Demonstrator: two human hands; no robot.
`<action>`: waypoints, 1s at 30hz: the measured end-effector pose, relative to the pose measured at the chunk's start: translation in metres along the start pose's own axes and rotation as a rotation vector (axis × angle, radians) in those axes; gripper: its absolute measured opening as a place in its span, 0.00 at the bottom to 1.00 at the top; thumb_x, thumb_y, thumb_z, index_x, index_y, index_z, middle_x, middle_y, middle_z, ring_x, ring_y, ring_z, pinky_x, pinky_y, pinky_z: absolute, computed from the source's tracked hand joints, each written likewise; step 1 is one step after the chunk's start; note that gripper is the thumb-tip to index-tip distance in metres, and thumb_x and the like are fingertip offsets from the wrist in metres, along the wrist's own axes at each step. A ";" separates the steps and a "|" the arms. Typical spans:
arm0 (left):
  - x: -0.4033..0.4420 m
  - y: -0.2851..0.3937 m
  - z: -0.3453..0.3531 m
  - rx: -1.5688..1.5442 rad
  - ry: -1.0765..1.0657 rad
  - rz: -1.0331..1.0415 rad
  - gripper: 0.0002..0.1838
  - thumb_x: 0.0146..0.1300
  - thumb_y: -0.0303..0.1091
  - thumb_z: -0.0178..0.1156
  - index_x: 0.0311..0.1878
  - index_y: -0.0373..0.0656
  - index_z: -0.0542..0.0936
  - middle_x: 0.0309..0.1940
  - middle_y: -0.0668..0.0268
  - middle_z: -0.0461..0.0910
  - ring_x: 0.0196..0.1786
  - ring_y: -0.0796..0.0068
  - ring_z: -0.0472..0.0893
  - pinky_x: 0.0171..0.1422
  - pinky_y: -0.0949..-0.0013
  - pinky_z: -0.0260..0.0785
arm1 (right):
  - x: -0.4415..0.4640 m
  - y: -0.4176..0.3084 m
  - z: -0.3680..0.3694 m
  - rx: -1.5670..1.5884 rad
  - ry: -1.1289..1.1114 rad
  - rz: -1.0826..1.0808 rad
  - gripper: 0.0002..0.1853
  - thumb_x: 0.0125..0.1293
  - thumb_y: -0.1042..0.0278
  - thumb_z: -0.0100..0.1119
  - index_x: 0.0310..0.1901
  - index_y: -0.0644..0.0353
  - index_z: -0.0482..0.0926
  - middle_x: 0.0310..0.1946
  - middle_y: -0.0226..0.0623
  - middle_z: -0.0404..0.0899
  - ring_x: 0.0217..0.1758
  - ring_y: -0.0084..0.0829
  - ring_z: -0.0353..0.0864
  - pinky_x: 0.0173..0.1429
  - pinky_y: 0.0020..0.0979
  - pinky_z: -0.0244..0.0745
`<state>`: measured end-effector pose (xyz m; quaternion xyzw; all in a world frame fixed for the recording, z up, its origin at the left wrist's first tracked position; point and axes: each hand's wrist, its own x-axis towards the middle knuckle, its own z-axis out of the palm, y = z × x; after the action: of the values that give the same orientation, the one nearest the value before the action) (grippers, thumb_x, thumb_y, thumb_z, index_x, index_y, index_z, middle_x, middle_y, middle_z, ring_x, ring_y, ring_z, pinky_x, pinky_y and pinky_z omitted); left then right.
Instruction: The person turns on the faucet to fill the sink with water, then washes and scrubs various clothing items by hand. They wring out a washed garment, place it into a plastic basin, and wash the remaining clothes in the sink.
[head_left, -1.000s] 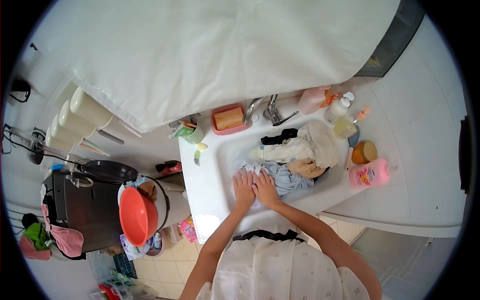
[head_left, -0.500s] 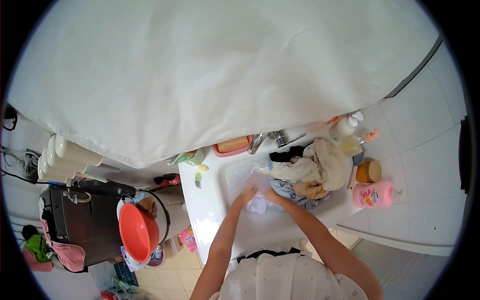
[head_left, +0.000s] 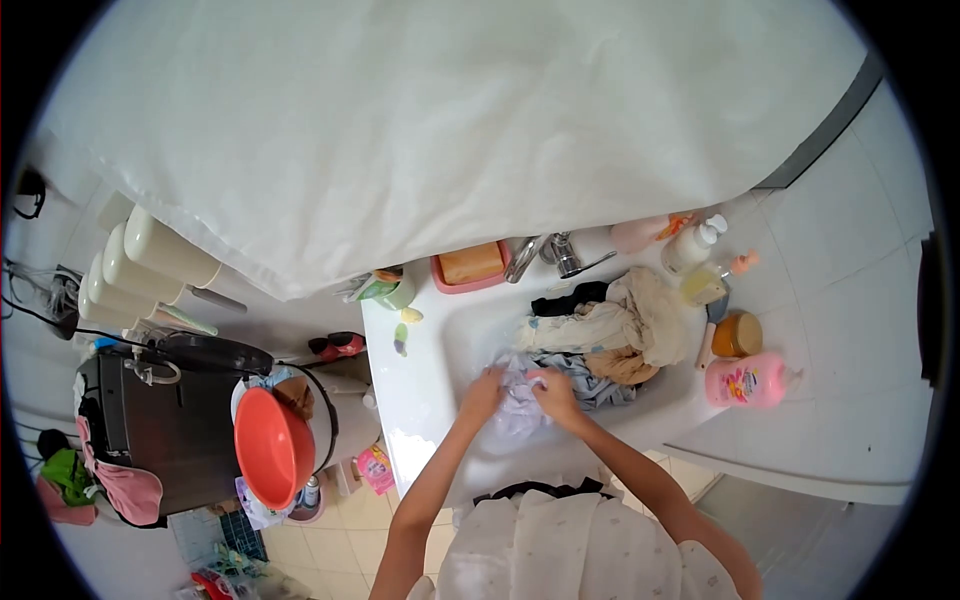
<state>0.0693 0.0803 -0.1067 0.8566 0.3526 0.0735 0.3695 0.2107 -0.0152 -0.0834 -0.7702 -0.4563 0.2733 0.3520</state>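
Pale lilac cloth (head_left: 519,397) is lying wet in the near left part of the white washbasin (head_left: 425,430), beside the blue-grey garment (head_left: 590,383). Left hand (head_left: 556,393) is gripping its right side, thumb and fingers closing on fabric. Right hand (head_left: 482,395) is touching the opposite edge; its finger closure cannot be told, being partly hidden.
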 end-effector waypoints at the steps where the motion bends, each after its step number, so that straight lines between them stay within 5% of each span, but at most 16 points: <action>1: -0.004 0.007 -0.008 -0.002 -0.002 0.003 0.23 0.48 0.28 0.54 0.51 0.41 0.67 0.43 0.52 0.71 0.42 0.53 0.74 0.43 0.56 0.67 | -0.004 -0.010 -0.015 0.060 -0.023 -0.004 0.13 0.45 0.81 0.49 0.34 0.61 0.78 0.31 0.46 0.75 0.30 0.36 0.75 0.34 0.30 0.70; 4: -0.021 0.030 -0.043 -0.022 -0.008 -0.125 0.16 0.53 0.28 0.49 0.47 0.42 0.71 0.32 0.53 0.75 0.36 0.51 0.75 0.41 0.56 0.67 | -0.008 -0.038 -0.052 0.170 -0.063 0.014 0.12 0.46 0.79 0.49 0.34 0.62 0.78 0.29 0.42 0.77 0.22 0.25 0.73 0.27 0.22 0.67; 6: -0.027 0.051 -0.068 -0.343 -0.007 -0.182 0.13 0.55 0.29 0.46 0.43 0.41 0.73 0.25 0.52 0.76 0.31 0.51 0.75 0.39 0.55 0.67 | -0.005 -0.053 -0.070 0.231 -0.098 -0.036 0.11 0.49 0.79 0.49 0.35 0.62 0.78 0.30 0.36 0.77 0.22 0.19 0.70 0.26 0.20 0.65; 7: -0.027 0.060 -0.080 -0.342 -0.010 -0.190 0.13 0.55 0.29 0.46 0.43 0.41 0.73 0.25 0.52 0.76 0.31 0.51 0.75 0.39 0.55 0.67 | -0.004 -0.059 -0.078 0.343 -0.225 0.043 0.13 0.52 0.78 0.50 0.40 0.62 0.76 0.32 0.30 0.77 0.26 0.14 0.67 0.29 0.17 0.63; 10: -0.019 0.065 -0.088 -0.305 0.011 -0.281 0.16 0.54 0.25 0.43 0.46 0.42 0.73 0.30 0.52 0.75 0.35 0.58 0.76 0.40 0.63 0.68 | 0.008 -0.023 -0.044 0.659 -0.152 -0.036 0.15 0.55 0.76 0.51 0.46 0.59 0.74 0.36 0.28 0.75 0.31 0.13 0.66 0.32 0.14 0.61; 11: -0.012 0.047 -0.069 -0.186 0.130 -0.168 0.17 0.54 0.25 0.44 0.48 0.42 0.71 0.35 0.52 0.74 0.38 0.60 0.75 0.42 0.63 0.67 | 0.011 -0.004 -0.030 0.464 -0.238 0.007 0.21 0.55 0.74 0.51 0.53 0.57 0.68 0.45 0.33 0.71 0.40 0.20 0.69 0.43 0.21 0.62; 12: -0.007 0.034 -0.053 -0.067 0.247 -0.055 0.19 0.53 0.26 0.45 0.51 0.43 0.69 0.39 0.52 0.72 0.41 0.61 0.74 0.43 0.62 0.66 | 0.011 -0.004 -0.024 0.463 -0.237 0.008 0.21 0.55 0.74 0.51 0.53 0.57 0.68 0.45 0.33 0.71 0.40 0.20 0.69 0.43 0.21 0.62; 14: -0.004 0.029 -0.028 0.130 0.173 -0.094 0.21 0.52 0.27 0.47 0.53 0.43 0.67 0.45 0.52 0.69 0.43 0.57 0.72 0.46 0.59 0.64 | 0.009 -0.009 -0.005 -0.265 -0.161 -0.343 0.24 0.56 0.70 0.49 0.57 0.54 0.63 0.51 0.39 0.65 0.52 0.34 0.65 0.53 0.34 0.58; 15: -0.003 0.029 -0.015 0.328 0.103 -0.133 0.24 0.50 0.28 0.49 0.54 0.42 0.66 0.50 0.52 0.66 0.46 0.52 0.70 0.49 0.55 0.63 | 0.007 -0.002 0.009 -0.243 -0.166 -0.350 0.27 0.55 0.68 0.49 0.58 0.57 0.60 0.54 0.43 0.60 0.61 0.44 0.56 0.59 0.45 0.50; 18: -0.005 0.008 0.044 0.468 0.403 0.020 0.28 0.49 0.31 0.50 0.58 0.39 0.62 0.55 0.49 0.62 0.55 0.48 0.63 0.58 0.50 0.54 | 0.005 0.012 0.033 -0.462 -0.090 -0.508 0.24 0.53 0.68 0.50 0.53 0.61 0.65 0.53 0.43 0.62 0.61 0.43 0.56 0.58 0.44 0.54; 20: 0.001 -0.003 0.054 0.461 0.419 0.030 0.31 0.49 0.33 0.50 0.60 0.38 0.59 0.56 0.45 0.59 0.61 0.45 0.57 0.64 0.50 0.44 | 0.016 0.020 0.036 -0.441 -0.093 -0.533 0.23 0.51 0.67 0.51 0.51 0.63 0.66 0.53 0.45 0.62 0.61 0.43 0.55 0.61 0.42 0.51; 23: 0.014 -0.015 0.056 0.359 0.396 0.079 0.34 0.49 0.34 0.51 0.62 0.39 0.55 0.60 0.44 0.53 0.64 0.46 0.51 0.66 0.50 0.40 | 0.035 0.044 0.046 -0.207 -0.243 -0.410 0.25 0.53 0.69 0.48 0.55 0.64 0.62 0.54 0.49 0.61 0.61 0.46 0.54 0.62 0.38 0.51; 25: 0.031 -0.022 0.050 0.248 0.102 0.012 0.37 0.51 0.33 0.51 0.64 0.39 0.50 0.62 0.45 0.47 0.65 0.44 0.46 0.66 0.49 0.37 | 0.049 0.065 0.061 0.095 -0.400 -0.004 0.24 0.55 0.70 0.46 0.56 0.64 0.62 0.53 0.53 0.62 0.58 0.48 0.59 0.61 0.36 0.54; 26: 0.041 -0.028 0.048 0.251 0.105 0.015 0.37 0.51 0.33 0.51 0.64 0.39 0.50 0.62 0.45 0.47 0.65 0.44 0.46 0.66 0.49 0.37 | 0.055 0.060 0.057 0.095 -0.397 -0.008 0.24 0.55 0.70 0.46 0.56 0.64 0.62 0.53 0.53 0.62 0.58 0.48 0.59 0.61 0.36 0.54; 28: 0.057 -0.038 0.049 -0.025 -0.129 -0.083 0.38 0.51 0.33 0.51 0.65 0.39 0.45 0.64 0.46 0.40 0.66 0.45 0.41 0.68 0.53 0.34 | 0.062 0.051 0.050 0.085 -0.380 0.112 0.24 0.57 0.69 0.46 0.57 0.63 0.62 0.51 0.48 0.66 0.52 0.39 0.67 0.55 0.32 0.62; 30: 0.071 -0.048 0.046 -0.153 -0.138 -0.081 0.37 0.51 0.32 0.51 0.64 0.39 0.47 0.64 0.46 0.42 0.67 0.49 0.42 0.68 0.58 0.35 | 0.082 0.077 0.056 0.242 -0.484 0.250 0.24 0.57 0.69 0.47 0.57 0.62 0.62 0.49 0.44 0.68 0.50 0.34 0.68 0.52 0.29 0.64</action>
<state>0.1129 0.1232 -0.1818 0.8139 0.3539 0.0264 0.4600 0.2444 0.0486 -0.1864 -0.6853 -0.3927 0.5428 0.2856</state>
